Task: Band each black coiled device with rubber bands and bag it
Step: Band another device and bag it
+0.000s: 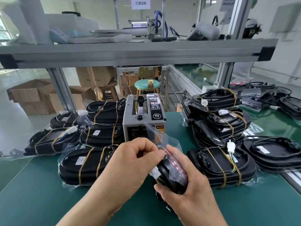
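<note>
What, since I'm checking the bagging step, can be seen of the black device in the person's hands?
The black device is oval, plastic by its look, held on edge above the green mat. A clear bag covers its upper part. A white connector on wires juts from its left. The right hand grips it; the left hand pinches the bag.

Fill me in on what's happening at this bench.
A person is bagging a black coiled device. The right hand grips it while the left hand pinches the edge of a clear bag that seems partly over it. Banded, bagged devices lie piled on the green mat either side of a tape dispenser.
</note>
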`<state>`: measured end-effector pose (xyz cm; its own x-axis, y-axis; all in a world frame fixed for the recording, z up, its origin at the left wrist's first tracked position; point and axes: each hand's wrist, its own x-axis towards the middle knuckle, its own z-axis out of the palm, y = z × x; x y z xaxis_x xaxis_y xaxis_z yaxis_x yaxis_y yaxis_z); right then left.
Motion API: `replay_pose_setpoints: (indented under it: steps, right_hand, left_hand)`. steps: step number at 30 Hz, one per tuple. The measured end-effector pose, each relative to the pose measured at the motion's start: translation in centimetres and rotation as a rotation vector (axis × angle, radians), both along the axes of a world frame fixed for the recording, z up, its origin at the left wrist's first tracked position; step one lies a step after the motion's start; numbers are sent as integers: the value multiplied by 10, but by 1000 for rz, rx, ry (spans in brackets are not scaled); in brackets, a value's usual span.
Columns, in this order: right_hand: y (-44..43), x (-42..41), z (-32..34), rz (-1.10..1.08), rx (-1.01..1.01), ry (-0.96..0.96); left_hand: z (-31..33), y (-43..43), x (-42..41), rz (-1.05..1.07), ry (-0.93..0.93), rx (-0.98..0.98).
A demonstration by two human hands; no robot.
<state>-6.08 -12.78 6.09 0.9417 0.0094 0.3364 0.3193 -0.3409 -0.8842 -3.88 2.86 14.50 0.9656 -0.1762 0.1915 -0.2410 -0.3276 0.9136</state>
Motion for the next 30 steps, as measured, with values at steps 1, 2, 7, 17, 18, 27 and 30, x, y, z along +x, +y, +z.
replay_pose_setpoints:
  steps: [1,2,7,17,18,27,30]
  right_hand:
    - [0,0,0,-2,-6,-2]
    - [0,0,-1,-2,-9,-3]
    - [1,0,-1,4,-17,-6]
    - [2,0,0,-7,-23,-7]
    - [2,0,-1,-6,-27,-12]
    - [3,0,-5,-6,-30,-38]
    - [3,0,-6,-4,-27,-40]
  left_hand:
    - [-1,-1,1,8,3,1]
    - [-1,-1,1,14,5,4]
    - [-1,0,1,26,-3,6]
    - [-7,1,-3,83,-45,20]
    - [-7,1,-4,88,-51,4]
    - [-8,-3,-8,59,-66,-81]
    - [-11,-4,-7,87,-105,-34]
